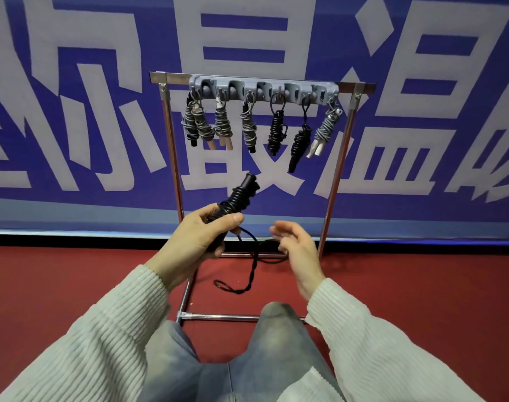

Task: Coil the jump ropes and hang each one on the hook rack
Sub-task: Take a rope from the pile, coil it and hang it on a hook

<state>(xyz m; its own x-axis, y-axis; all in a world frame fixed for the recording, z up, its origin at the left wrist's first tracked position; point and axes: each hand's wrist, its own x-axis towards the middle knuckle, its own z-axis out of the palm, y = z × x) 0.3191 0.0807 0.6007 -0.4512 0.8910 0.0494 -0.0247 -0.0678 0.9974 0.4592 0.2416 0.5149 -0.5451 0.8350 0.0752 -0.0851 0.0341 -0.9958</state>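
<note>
Red floor, blue banner behind. L hand [193, 242] gripped black jump rope [238, 195] by wound handles, keeping coil tight; loose tail hung below toward R hand [295, 245], fingers half-curled, empty, prob. to catch it. Hook rack [263, 89] above hands, other ropes hung.

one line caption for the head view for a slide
Left hand grips a half-coiled black jump rope, right hand open beside it, before a hook rack of coiled ropes.

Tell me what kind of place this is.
Probably a gym or sports hall: red sports-type floor, a large blue banner with big white characters along the wall, and a metal stand with a hook rack of coiled jump ropes.
</note>
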